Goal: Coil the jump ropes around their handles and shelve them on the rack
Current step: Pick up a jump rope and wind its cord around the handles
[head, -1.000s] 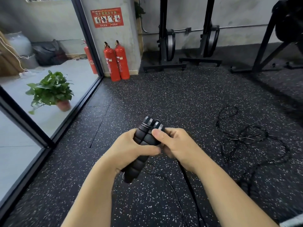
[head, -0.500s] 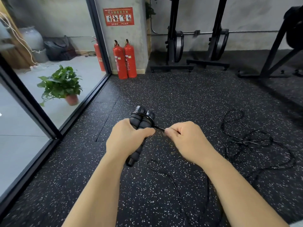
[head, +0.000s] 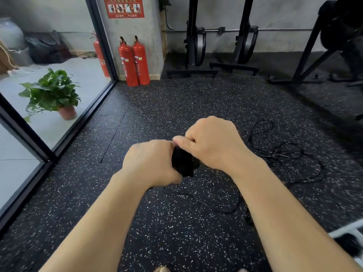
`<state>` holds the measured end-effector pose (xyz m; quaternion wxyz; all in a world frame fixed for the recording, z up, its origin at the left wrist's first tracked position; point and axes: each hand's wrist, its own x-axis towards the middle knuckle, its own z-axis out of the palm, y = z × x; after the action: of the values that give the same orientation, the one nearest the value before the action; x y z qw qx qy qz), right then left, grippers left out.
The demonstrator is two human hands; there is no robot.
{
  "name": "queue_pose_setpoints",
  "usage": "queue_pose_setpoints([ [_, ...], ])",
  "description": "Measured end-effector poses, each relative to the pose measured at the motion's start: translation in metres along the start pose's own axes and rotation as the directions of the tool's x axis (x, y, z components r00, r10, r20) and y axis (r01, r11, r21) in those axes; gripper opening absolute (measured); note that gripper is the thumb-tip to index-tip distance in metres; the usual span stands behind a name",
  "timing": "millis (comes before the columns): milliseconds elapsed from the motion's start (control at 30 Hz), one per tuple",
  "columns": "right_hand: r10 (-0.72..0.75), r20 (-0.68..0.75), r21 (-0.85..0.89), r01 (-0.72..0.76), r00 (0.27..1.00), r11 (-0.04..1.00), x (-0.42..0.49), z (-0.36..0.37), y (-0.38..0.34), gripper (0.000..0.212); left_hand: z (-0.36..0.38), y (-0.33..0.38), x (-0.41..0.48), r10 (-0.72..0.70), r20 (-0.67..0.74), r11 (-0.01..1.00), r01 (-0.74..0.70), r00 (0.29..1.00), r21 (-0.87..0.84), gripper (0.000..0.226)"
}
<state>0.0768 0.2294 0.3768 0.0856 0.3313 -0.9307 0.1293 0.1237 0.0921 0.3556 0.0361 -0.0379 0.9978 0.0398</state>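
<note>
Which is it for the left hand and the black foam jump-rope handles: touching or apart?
Touching. The head view shows the left hand gripping round the black foam jump-rope handles, with no gap between them.

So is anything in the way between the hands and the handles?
No. The left hand grips the handles, and the right hand pinches at their top. No rack shows, so that path cannot be judged.

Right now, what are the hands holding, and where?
Left hand grips the black handles around their middle. Right hand pinches at their top end, probably the rope, hidden.
</note>
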Motion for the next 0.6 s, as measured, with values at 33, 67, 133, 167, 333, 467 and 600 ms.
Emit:
queue_pose_setpoints([
  [33, -0.006, -0.006, 0.011, 0.006, 1.0, 1.0, 0.0, 0.002, 0.003, 0.06, 0.0, 0.004, -0.002, 0.052, 0.01, 0.998, -0.052, 0.999, 0.039, 0.035],
  [67, -0.004, -0.016, 0.032, 0.005, 1.0, 0.999, 0.0, 0.004, 0.006, 0.06, 0.0, 0.008, -0.002, 0.111, 0.019, 0.991, -0.112, 0.994, 0.075, 0.033],
  [133, 0.021, -0.04, 0.097, -0.018, 0.999, 0.995, -0.001, 0.007, 0.017, 0.061, 0.0, 0.014, -0.004, 0.217, 0.044, 0.97, -0.22, 0.975, 0.106, 0.032],
  [167, 0.046, -0.047, 0.142, -0.039, 0.998, 0.989, -0.002, 0.009, 0.022, 0.062, 0.0, 0.015, -0.004, 0.251, 0.054, 0.962, -0.255, 0.967, 0.094, 0.033],
  [333, 0.099, 0.014, 0.485, -0.094, 0.995, 0.87, -0.003, 0.018, 0.038, 0.063, -0.005, 0.015, -0.004, 0.33, 0.04, 0.944, -0.331, 0.943, 0.009, 0.036],
  [467, 0.117, 0.201, 0.721, -0.228, 0.973, 0.655, -0.007, 0.019, 0.04, 0.053, -0.004, 0.017, -0.009, 0.407, 0.018, 0.908, -0.402, 0.913, -0.119, 0.035],
  [600, 0.089, 0.388, 0.824, -0.388, 0.918, 0.414, -0.009, 0.026, 0.046, 0.042, -0.001, 0.02, -0.01, 0.398, 0.036, 0.852, -0.355, 0.917, -0.384, 0.035],
])
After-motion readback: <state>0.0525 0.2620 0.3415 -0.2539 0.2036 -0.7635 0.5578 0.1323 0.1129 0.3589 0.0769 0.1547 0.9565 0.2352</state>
